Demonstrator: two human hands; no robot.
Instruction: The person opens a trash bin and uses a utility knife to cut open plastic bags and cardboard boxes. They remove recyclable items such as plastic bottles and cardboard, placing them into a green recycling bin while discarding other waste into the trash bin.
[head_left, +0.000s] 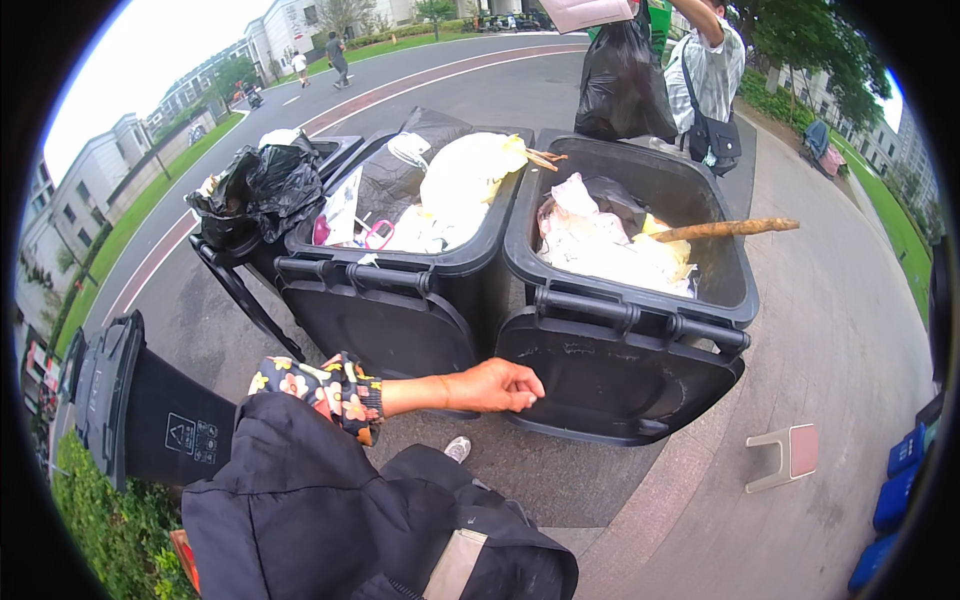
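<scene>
My left hand (499, 385), in a floral sleeve cuff (352, 390), hovers before the hanging lid (600, 375) of the right-hand bin. Its fingers are loosely curled, and nothing shows in them. My right hand is out of view. The right-hand black wheelie bin (739, 289) holds white and pinkish bags (592, 232), with a wooden stick (727, 229) poking over its rim. Beside it, the middle bin (480, 259) contains a pale full bag (461, 176), papers and dark plastic. A black bag (259, 187) bulges from a third bin at the left.
Across the right bin, a person (701, 90) has an arm raised near a hanging black bag (622, 86). A small stool (784, 457) lies on its side on the pavement. Another wheelie bin (172, 420) stands by a hedge (112, 517). Blue containers (896, 499) line the right edge.
</scene>
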